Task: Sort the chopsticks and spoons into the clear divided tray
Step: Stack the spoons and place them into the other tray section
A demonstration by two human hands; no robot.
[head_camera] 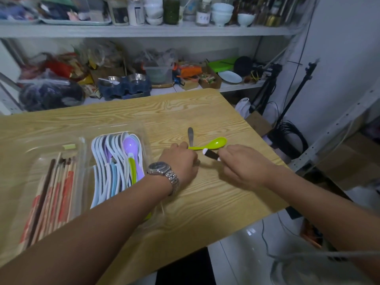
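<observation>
Wood table (185, 112): my left hand (181, 161) curls round green spoon (218, 142) handle, right hand (242, 166) pinches black-white stick (210, 154) beside it; clear tray (144, 130) left of both.

Beyond my wooden table (197, 112) ran a cluttered shelf (144, 30). A blue stand (125, 87) with steel bowls sat just behind the table, a white plate (229, 76) past its far right corner. A black tripod (265, 93) stood to its right.
</observation>
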